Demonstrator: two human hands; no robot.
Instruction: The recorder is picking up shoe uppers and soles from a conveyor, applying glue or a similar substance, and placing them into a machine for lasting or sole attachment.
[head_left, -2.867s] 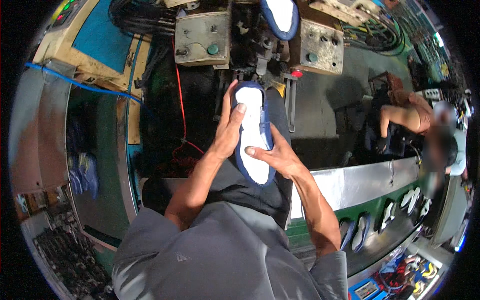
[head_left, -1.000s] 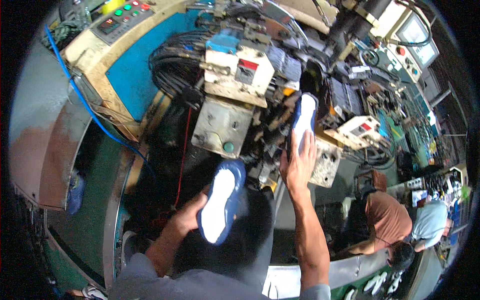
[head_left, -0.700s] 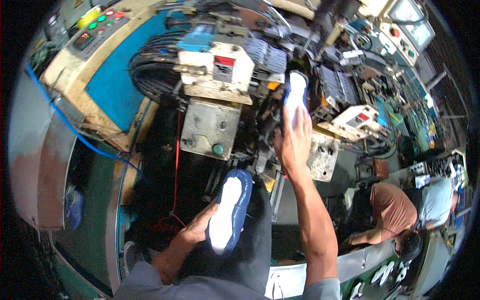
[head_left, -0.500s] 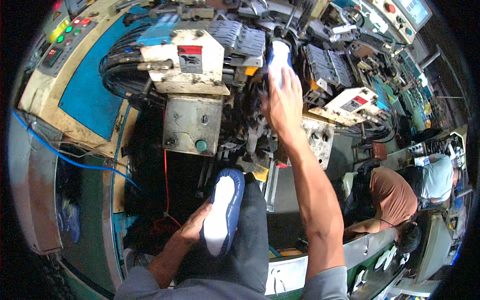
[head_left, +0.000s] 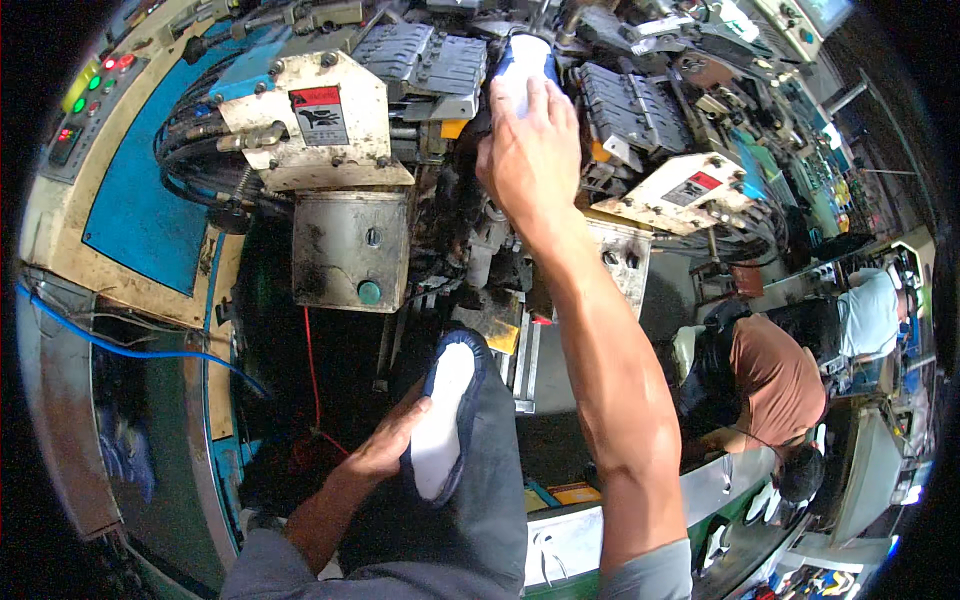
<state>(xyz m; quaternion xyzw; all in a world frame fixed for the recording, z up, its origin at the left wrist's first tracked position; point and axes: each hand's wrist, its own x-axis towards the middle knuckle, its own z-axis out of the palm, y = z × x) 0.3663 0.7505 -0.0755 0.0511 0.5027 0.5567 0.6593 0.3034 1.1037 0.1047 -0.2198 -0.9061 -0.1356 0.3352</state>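
Observation:
My left hand [head_left: 388,442] is closed around the side of a dark blue shoe upper [head_left: 440,425] with a white insole board facing up. It rests sole up on my thigh, toe pointing away from me. My right arm reaches forward, and my right hand [head_left: 532,160] lies over the near part of a second blue shoe upper [head_left: 526,62], also white side up, gripping it with the fingers along the white face. That upper sits between the two banks of metal plates of a machine [head_left: 425,65]; its heel end is hidden under my hand.
Beige guards [head_left: 305,120] and a metal box with a green button [head_left: 350,250] flank the middle. A control panel [head_left: 90,105] stands at far left, near a blue hose [head_left: 140,345]. Co-workers [head_left: 775,370] bend over at the right, beside a bench with shoes.
My right hand has moved farther forward with the upper, deeper between the plates. The left-hand upper has tilted a little on my thigh. The view has shifted slightly.

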